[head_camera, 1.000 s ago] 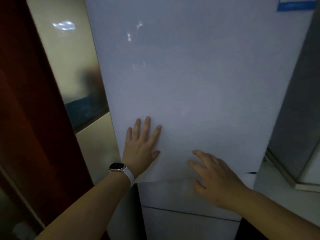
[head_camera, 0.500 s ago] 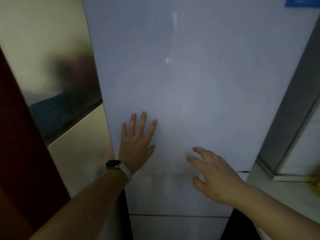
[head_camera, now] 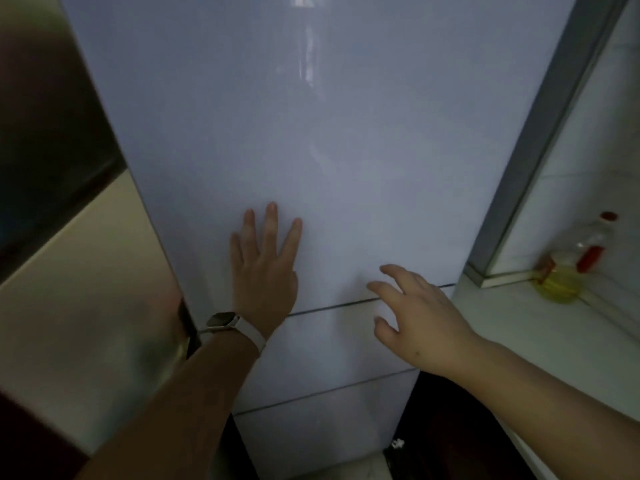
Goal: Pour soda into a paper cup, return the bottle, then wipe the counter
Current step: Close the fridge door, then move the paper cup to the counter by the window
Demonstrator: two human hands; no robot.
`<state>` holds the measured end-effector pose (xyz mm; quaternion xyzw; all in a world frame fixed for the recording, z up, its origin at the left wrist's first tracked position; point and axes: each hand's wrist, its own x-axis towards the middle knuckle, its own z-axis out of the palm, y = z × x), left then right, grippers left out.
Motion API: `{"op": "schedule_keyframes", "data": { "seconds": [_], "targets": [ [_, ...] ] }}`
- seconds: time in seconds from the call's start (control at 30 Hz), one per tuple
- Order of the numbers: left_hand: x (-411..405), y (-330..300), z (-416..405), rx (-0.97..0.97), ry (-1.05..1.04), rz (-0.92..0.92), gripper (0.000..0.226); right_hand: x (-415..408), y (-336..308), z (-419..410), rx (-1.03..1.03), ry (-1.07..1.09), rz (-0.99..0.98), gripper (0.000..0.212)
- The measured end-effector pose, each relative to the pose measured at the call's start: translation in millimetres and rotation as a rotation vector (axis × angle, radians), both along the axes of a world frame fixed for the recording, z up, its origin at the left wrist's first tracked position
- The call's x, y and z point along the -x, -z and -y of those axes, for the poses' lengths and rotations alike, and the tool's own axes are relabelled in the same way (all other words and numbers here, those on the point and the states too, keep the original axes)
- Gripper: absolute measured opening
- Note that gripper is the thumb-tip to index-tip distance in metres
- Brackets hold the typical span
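Pressing flat on the fridge door [head_camera: 346,150]: left hand [head_camera: 265,271], fingers straight. Right hand [head_camera: 415,306] released, spread, hovering near the seam. Door: pale, glossy, stiff, likely heavy and slippery; best gripped at its edge. Soda and cup unseen; an oil bottle [head_camera: 568,268] stands on the worktop [head_camera: 519,334].

Fridge door [head_camera: 346,150] glossy, smooth; counter [head_camera: 519,334] smooth.

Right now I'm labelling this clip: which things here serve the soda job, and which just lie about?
Job: fridge door, left hand flat on it, right hand near it, counter.
Lying about: oil bottle, wristwatch.
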<state>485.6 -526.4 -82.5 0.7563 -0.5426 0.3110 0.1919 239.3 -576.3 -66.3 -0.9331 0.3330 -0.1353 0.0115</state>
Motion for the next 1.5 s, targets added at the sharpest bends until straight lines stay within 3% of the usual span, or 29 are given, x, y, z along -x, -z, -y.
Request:
{"op": "schedule_keyframes", "data": {
  "seconds": [0.2, 0.4, 0.83, 1.5],
  "targets": [
    [40, 1, 11, -0.004, 0.437, -0.033, 0.073, 39, -8, -21, 0.007, 0.131, -0.002, 0.055],
    [119, -17, 20, -0.214, 0.91, -0.207, 0.072, 112, -17, -47, 0.002, 0.343, -0.032, 0.059],
    [295, -61, -52, -0.351, 1.196, -0.182, 0.078, 273, -64, -179, 0.104, 0.688, 0.03, 0.057],
    [708, -86, -312, -0.477, 1.883, 0.123, 0.077, 566, -77, -573, 0.126, 1.493, 0.034, 0.054]
  ]
}}
